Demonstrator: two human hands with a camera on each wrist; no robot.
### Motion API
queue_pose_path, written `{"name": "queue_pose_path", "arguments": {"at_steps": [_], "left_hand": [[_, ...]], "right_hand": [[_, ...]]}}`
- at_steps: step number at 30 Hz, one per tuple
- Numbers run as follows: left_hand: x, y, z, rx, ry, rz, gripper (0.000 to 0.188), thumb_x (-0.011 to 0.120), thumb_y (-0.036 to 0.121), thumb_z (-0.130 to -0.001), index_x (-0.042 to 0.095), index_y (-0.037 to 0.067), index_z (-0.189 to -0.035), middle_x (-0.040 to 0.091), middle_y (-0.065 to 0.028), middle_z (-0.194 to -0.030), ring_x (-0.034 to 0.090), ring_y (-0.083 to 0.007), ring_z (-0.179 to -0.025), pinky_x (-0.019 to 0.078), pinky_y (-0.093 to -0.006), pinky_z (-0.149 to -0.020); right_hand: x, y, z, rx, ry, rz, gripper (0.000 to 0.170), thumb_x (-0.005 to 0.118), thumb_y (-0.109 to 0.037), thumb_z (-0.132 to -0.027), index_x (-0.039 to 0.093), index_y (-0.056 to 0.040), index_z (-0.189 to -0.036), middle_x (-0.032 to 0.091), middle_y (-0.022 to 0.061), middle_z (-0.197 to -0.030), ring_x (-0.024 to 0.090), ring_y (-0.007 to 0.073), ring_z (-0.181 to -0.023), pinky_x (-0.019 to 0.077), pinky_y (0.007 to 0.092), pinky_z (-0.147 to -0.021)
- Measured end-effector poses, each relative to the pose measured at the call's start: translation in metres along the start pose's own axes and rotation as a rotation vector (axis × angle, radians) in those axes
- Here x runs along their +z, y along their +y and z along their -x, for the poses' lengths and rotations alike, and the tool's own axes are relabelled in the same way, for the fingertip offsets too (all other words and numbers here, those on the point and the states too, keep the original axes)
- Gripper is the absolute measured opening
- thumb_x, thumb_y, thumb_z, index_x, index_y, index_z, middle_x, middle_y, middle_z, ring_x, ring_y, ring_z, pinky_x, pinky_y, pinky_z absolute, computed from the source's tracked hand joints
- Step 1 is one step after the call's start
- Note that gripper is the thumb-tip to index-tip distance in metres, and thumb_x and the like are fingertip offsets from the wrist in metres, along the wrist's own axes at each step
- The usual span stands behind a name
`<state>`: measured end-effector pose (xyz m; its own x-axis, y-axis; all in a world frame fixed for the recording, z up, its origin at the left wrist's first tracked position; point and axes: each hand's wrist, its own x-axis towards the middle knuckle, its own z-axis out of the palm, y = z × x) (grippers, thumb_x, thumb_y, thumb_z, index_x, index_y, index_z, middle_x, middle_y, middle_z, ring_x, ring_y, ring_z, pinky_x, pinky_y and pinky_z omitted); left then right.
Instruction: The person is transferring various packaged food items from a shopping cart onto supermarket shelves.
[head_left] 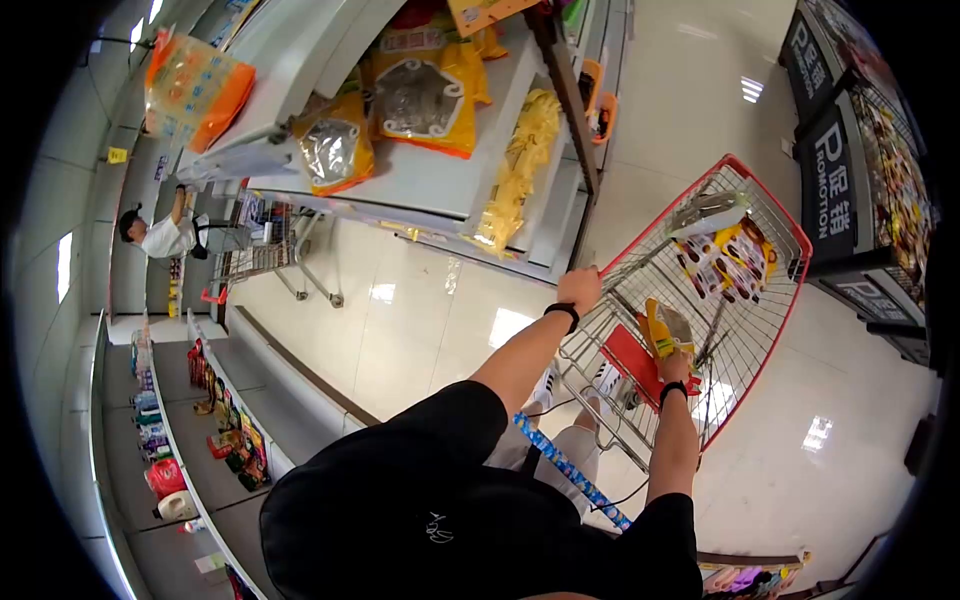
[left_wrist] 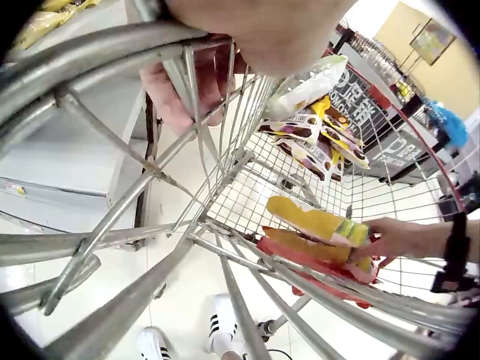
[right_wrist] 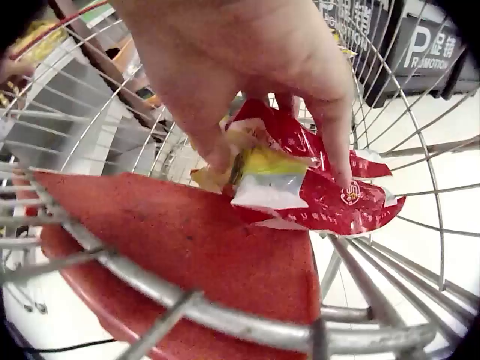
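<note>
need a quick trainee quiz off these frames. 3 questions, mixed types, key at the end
1. True or false: the left hand is on the shopping cart.
2. Multiple choice: in the head view, the packaging held by the right hand looks mainly:
A) blue
B) yellow
C) black
3. Fill in the English word: the dark display boards beyond the cart read "P ____".

Key:
1. True; the left wrist view shows its fingers at the cart's metal frame.
2. B.
3. PROMOTION.
</note>
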<state>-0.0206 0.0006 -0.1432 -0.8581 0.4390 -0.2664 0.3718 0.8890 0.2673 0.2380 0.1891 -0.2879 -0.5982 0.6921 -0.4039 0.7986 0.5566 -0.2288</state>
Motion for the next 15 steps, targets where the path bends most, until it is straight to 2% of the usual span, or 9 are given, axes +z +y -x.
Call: {"name": "queue_pose_path", "arguments": {"at_steps": [2, 4, 7, 8, 9, 10, 11, 13, 15], "left_hand": [[0.003, -0.004, 0.007, 0.054, 0.002, 0.018, 0.022, 0.054, 0.022, -0.090, 0.069, 0.007, -0.091, 0.071, -0.0178, -0.084, 0.071, -0.0370, -0.080, 0.0562, -0.0480, -0.070], [-0.001, -0.005, 0.007, 0.020, -0.026, -0.003, 0.021, 0.053, 0.021, -0.090, 0.069, 0.007, -0.091, 0.071, -0.0174, -0.084, 0.071, -0.0365, -0.081, 0.0563, -0.0478, -0.070], [0.004, -0.005, 0.005, 0.022, -0.016, 0.025, 0.022, 0.051, 0.018, -0.089, 0.069, 0.007, -0.091, 0.072, -0.0165, -0.086, 0.071, -0.0368, -0.080, 0.0567, -0.0476, -0.071], [0.002, -0.003, 0.003, -0.017, -0.087, 0.026, 0.022, 0.051, 0.018, -0.089, 0.069, 0.007, -0.093, 0.072, -0.0167, -0.089, 0.071, -0.0372, -0.081, 0.0567, -0.0482, -0.071], [0.014, -0.009, 0.002, 0.019, -0.022, 0.076, 0.022, 0.050, 0.020, -0.089, 0.066, 0.006, -0.098, 0.070, -0.0178, -0.093, 0.070, -0.0379, -0.083, 0.0565, -0.0487, -0.072], [0.009, -0.009, 0.007, 0.055, -0.002, 0.109, 0.024, 0.052, 0.020, -0.089, 0.061, 0.005, -0.105, 0.069, -0.0179, -0.095, 0.069, -0.0382, -0.084, 0.0563, -0.0497, -0.071], [0.009, -0.011, 0.012, 0.052, -0.006, 0.178, 0.027, 0.058, 0.022, -0.086, 0.056, 0.004, -0.107, 0.065, -0.0193, -0.103, 0.066, -0.0366, -0.096, 0.0548, -0.0490, -0.080], [0.020, -0.016, 0.019, 0.067, 0.110, 0.161, 0.034, 0.064, 0.023, -0.083, 0.055, 0.004, -0.111, 0.060, -0.0198, -0.112, 0.058, -0.0343, -0.110, 0.0510, -0.0462, -0.088], [-0.008, -0.004, 0.038, 0.127, 0.258, 0.245, 0.038, 0.066, 0.025, -0.083, 0.056, 0.004, -0.113, 0.058, -0.0192, -0.115, 0.055, -0.0336, -0.113, 0.0495, -0.0445, -0.090]], "right_hand": [[-0.014, -0.012, 0.020, -0.026, 0.017, -0.012, 0.031, 0.066, -0.034, -0.087, 0.070, -0.0078, -0.101, 0.066, 0.0172, -0.109, 0.066, 0.0392, -0.098, 0.0552, 0.0480, -0.080], [-0.021, -0.012, 0.014, -0.028, 0.031, -0.067, 0.031, 0.064, -0.035, -0.088, 0.071, -0.0068, -0.099, 0.068, 0.0188, -0.104, 0.067, 0.0392, -0.094, 0.0550, 0.0484, -0.078], [-0.047, -0.003, 0.009, -0.105, 0.034, -0.175, 0.021, 0.060, -0.020, -0.088, 0.072, -0.0053, -0.096, 0.070, 0.0215, -0.089, 0.068, 0.0398, -0.083, 0.0553, 0.0473, -0.071], [-0.051, 0.000, 0.010, -0.145, 0.093, -0.198, 0.021, 0.061, -0.019, -0.086, 0.073, -0.0043, -0.094, 0.069, 0.0222, -0.085, 0.068, 0.0396, -0.082, 0.0545, 0.0470, -0.070], [-0.056, 0.002, 0.015, -0.186, 0.150, -0.214, 0.020, 0.062, -0.018, -0.085, 0.073, -0.0033, -0.092, 0.069, 0.0228, -0.081, 0.068, 0.0394, -0.080, 0.0536, 0.0468, -0.069], [-0.090, -0.014, 0.032, -0.183, 0.085, -0.222, 0.020, 0.062, -0.017, -0.083, 0.073, -0.0030, -0.093, 0.068, 0.0233, -0.081, 0.068, 0.0392, -0.080, 0.0529, 0.0469, -0.067], [-0.127, -0.036, 0.054, -0.185, 0.021, -0.233, 0.020, 0.062, -0.015, -0.082, 0.073, -0.0027, -0.094, 0.068, 0.0238, -0.082, 0.068, 0.0389, -0.079, 0.0521, 0.0470, -0.066], [-0.142, -0.035, 0.073, -0.245, 0.048, -0.305, 0.022, 0.063, -0.014, -0.080, 0.072, -0.0017, -0.096, 0.068, 0.0236, -0.081, 0.068, 0.0385, -0.077, 0.0507, 0.0458, -0.064], [-0.184, -0.055, 0.117, -0.335, 0.143, -0.244, 0.032, 0.062, -0.005, -0.077, 0.069, -0.0006, -0.108, 0.068, 0.0225, -0.081, 0.067, 0.0383, -0.075, 0.0513, 0.0445, -0.067]]}}
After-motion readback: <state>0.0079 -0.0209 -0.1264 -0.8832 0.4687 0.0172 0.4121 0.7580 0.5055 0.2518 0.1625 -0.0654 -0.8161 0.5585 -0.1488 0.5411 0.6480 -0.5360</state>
